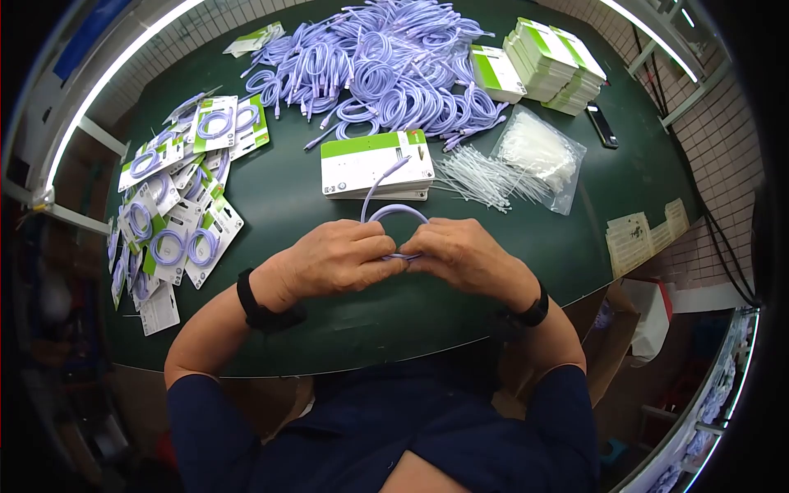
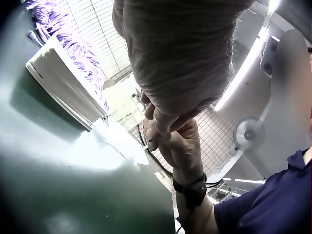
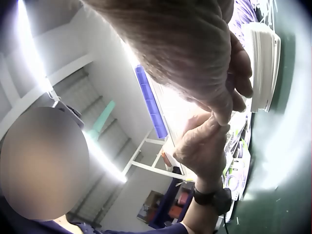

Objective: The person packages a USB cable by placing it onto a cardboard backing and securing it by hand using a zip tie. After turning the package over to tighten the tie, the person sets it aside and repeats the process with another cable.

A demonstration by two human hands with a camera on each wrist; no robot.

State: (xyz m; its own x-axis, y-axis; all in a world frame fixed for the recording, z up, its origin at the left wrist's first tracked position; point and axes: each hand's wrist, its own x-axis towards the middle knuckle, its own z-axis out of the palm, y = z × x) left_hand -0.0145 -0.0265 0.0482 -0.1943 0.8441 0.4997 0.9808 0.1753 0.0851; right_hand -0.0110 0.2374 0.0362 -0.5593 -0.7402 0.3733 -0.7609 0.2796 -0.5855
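Between the two hands is a lilac charging cable (image 1: pixel 399 210), bent into a loop in front of the person. The left hand (image 1: pixel 341 256) grips it from the left with curled fingers. From the right, the right hand (image 1: pixel 460 255) pinches the same cable, its fingertips close to the left hand's. One end of the cable, with its plug (image 1: pixel 398 164), sticks up over a stack of white and green cards (image 1: pixel 376 168) just beyond the hands. Both wrist views show the hands meeting fingertip to fingertip; the cable is hidden there behind the fingers.
A large heap of lilac cables (image 1: pixel 370 66) covers the back of the green table (image 1: pixel 279 189). Carded cables (image 1: pixel 168 205) pile up at left. At right are white zip ties (image 1: pixel 481 177), a plastic bag of ties (image 1: pixel 538 152), stacked cards (image 1: pixel 546 62) and a black phone (image 1: pixel 602 125).
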